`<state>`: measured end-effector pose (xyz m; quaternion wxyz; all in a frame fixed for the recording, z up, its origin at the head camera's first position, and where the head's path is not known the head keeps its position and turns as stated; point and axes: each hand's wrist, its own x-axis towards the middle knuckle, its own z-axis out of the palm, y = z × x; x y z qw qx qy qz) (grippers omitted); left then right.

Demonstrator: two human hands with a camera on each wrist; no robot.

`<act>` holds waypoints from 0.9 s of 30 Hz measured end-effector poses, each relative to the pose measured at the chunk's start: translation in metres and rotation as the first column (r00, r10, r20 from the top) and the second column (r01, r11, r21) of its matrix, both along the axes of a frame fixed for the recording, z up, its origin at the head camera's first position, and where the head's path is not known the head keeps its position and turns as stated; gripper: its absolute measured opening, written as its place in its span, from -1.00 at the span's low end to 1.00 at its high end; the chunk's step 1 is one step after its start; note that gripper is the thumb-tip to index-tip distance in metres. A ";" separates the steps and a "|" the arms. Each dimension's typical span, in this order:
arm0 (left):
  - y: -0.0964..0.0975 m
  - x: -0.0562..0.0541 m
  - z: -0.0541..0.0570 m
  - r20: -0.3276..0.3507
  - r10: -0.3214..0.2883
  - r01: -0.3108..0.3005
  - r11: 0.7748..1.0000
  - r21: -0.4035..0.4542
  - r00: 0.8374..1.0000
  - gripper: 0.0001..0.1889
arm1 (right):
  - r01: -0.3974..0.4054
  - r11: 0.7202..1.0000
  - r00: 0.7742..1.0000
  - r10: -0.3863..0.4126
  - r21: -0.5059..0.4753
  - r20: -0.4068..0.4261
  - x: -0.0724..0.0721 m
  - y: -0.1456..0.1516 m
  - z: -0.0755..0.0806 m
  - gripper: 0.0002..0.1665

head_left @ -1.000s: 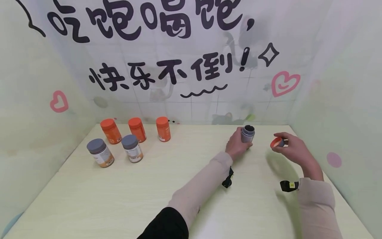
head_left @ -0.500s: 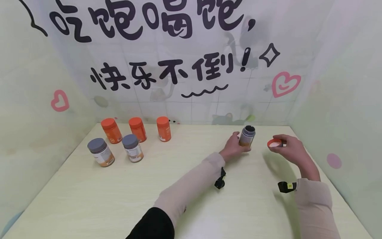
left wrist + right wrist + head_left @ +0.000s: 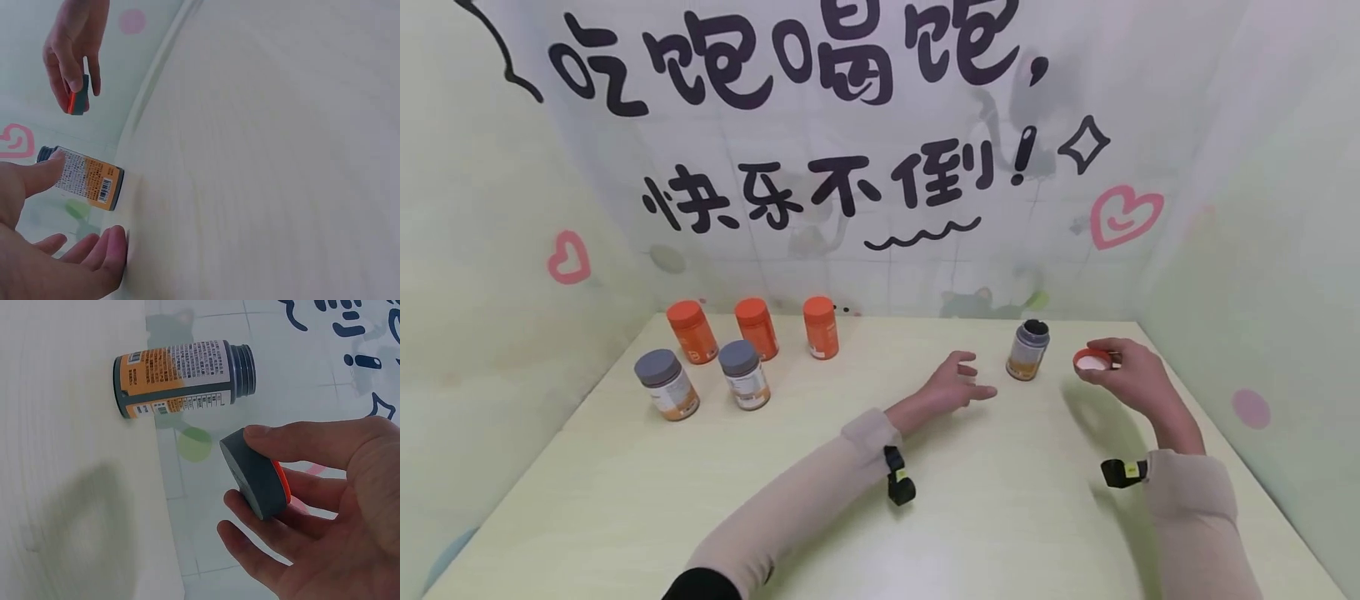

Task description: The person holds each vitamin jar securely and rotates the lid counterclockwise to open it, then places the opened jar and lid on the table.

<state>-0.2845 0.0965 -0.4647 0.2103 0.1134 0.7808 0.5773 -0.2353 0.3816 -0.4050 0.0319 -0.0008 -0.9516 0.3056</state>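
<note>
An uncapped grey jar point(image 3: 1027, 357) with a white-and-orange label stands upright near the back right of the table, its dark mouth facing up. My left hand point(image 3: 946, 388) is off to its left in the head view, fingers spread and holding nothing. To the right of the jar, my right hand point(image 3: 1133, 373) pinches a lid point(image 3: 1092, 361) above the table. In the right wrist view the lid point(image 3: 253, 475) looks grey with an orange-red edge, gripped between thumb and fingers. The head view shows its pale inside and orange-red rim.
Two jars with grey lids point(image 3: 667, 385) point(image 3: 745, 375) stand at the left of the table point(image 3: 880, 517). Behind them are three orange jars point(image 3: 694, 333) point(image 3: 757, 330) point(image 3: 822, 328). A printed cloth point(image 3: 850, 125) hangs along the back, with walls on both sides.
My left hand has let go of the grey jar and drawn away to the left, leaving it standing. My right hand keeps hold of the lid, which has turned slightly.
</note>
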 end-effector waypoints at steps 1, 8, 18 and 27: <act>-0.007 0.004 -0.001 0.018 -0.007 0.007 1.000 0.011 1.000 -0.21 | 0.003 1.000 1.000 -0.003 -0.009 0.000 0.000 -0.001 -0.001 -0.25; -0.063 0.028 0.001 0.042 -0.044 0.040 0.995 0.092 0.998 -0.30 | 0.070 0.996 0.998 -0.070 -0.061 -0.003 -0.003 -0.003 -0.005 -0.21; -0.141 0.042 0.013 -0.042 0.158 -0.151 0.980 0.133 0.987 -0.41 | 0.070 0.997 0.993 -0.066 -0.034 0.099 -0.031 -0.003 -0.018 -0.19; -0.187 0.051 0.013 -0.181 0.366 -0.341 0.927 0.157 0.913 -0.55 | -0.002 0.999 0.991 -0.004 0.042 0.132 -0.048 -0.004 -0.030 -0.26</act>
